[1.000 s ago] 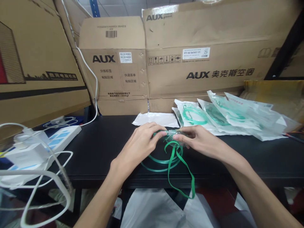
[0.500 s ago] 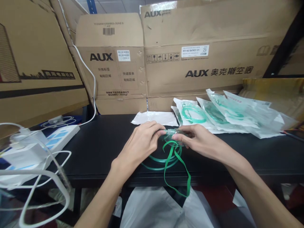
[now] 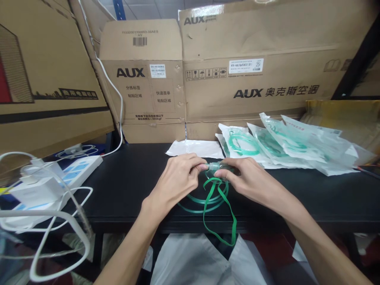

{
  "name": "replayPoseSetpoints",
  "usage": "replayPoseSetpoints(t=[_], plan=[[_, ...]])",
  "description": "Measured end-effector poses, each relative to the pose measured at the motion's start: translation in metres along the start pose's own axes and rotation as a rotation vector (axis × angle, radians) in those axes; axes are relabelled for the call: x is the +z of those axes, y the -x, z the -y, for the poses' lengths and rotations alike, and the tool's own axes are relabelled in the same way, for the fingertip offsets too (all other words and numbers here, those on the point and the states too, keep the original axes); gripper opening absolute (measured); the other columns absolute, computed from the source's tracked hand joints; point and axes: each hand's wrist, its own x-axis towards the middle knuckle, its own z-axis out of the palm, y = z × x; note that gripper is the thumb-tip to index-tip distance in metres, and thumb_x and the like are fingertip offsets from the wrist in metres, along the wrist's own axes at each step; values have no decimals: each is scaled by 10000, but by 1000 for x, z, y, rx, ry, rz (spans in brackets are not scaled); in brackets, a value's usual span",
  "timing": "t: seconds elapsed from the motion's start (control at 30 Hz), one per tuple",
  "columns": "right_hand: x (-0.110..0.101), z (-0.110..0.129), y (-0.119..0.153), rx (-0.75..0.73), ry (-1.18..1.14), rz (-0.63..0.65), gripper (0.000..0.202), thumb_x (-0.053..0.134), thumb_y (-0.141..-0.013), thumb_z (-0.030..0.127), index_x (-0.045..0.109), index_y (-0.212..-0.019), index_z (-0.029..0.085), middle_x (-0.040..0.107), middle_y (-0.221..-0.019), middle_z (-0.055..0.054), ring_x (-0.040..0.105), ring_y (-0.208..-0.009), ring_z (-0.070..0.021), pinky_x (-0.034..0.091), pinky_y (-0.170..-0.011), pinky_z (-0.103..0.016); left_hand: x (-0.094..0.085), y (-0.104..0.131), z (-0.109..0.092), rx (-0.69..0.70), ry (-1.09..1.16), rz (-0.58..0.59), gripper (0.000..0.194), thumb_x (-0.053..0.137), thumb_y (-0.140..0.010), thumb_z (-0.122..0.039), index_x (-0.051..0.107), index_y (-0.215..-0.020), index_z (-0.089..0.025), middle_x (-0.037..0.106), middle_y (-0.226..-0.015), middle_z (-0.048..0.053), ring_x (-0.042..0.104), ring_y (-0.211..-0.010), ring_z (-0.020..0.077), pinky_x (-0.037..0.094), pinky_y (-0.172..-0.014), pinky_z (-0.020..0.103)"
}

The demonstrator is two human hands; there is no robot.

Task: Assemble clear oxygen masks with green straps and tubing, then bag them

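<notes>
My left hand (image 3: 184,171) is closed, pinching the tube connector (image 3: 213,166) at the left end of a clear green oxygen mask (image 3: 218,178). From the other side my right hand (image 3: 242,173) grips the mask body, thumb in front and fingers behind, which hide much of it. A green elastic strap (image 3: 232,225) hangs from the mask over the table's front edge. Beneath the hands, coiled green tubing (image 3: 196,210) lies on the black table (image 3: 127,190).
Several sealed packs of green tubing (image 3: 243,143) lie at the back right. A flat white packet (image 3: 194,149) rests behind my hands. On the left are a power strip (image 3: 84,168) and looping white cables (image 3: 86,245). Cardboard boxes (image 3: 208,99) stand along the back.
The camera view has shifted slightly, moving the background a little right. Both hands keep their hold on the mask and connector, with hardly any movement.
</notes>
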Motion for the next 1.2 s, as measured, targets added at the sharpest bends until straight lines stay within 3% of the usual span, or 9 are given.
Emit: replayPoseSetpoints(t=[0.2,0.47,0.6,0.77,0.93,1.03,1.2], plan=[[8,-9,-1,-9,64,-42,367,548,-962,511,711,-1124,225,746,-1115,-120,670,-1034,-313,426,-819,-350,0,0,-3,-55,15,26,213,553,-947,-105,738,-900,-199,749,-901,-9,653,-773,151,446,-752,283],[17,-15,-2,4,-20,-48,483,599,-918,592,695,-1229,234,718,-1234,-121,645,-1125,-332,451,-900,-386,1,0,-1,-141,-11,48,198,577,-946,-183,771,-930,-220,773,-911,-3,663,-760,173,450,-758,304],[16,-21,-7,-59,-69,-11,426,643,-925,497,650,-1286,272,678,-1299,-83,598,-1215,-307,452,-974,-393,-2,2,1,-182,41,137,232,566,-978,-305,777,-1063,-260,781,-988,11,683,-843,205,461,-757,314],[17,-26,-10,-185,-135,35,371,623,-928,245,621,-1297,282,630,-1293,-65,599,-1194,-244,464,-1011,-378,-14,6,5,-198,136,316,303,538,-993,-479,787,-1049,-316,767,-1006,-10,677,-930,203,461,-802,290],[16,-26,-3,-254,-187,129,591,444,-843,7,595,-1332,304,602,-1350,-49,549,-1299,-224,414,-1121,-415,-25,8,22,-259,125,291,338,518,-996,-493,780,-1051,-288,755,-1053,9,667,-980,210,464,-839,294],[6,-23,1,-250,-184,95,607,443,-825,10,626,-1312,323,564,-1439,-36,514,-1360,-242,386,-1157,-440,-24,12,35,-316,46,258,343,537,-981,-484,766,-1101,-259,729,-1122,46,664,-993,229,468,-851,314],[-11,0,17,-180,-313,-76,313,510,-896,137,744,-1033,293,638,-1339,-65,574,-1277,-290,414,-1109,-466,-13,22,47,-378,16,321,347,554,-967,-432,705,-1232,-266,670,-1218,57,623,-1113,253,454,-909,334]])
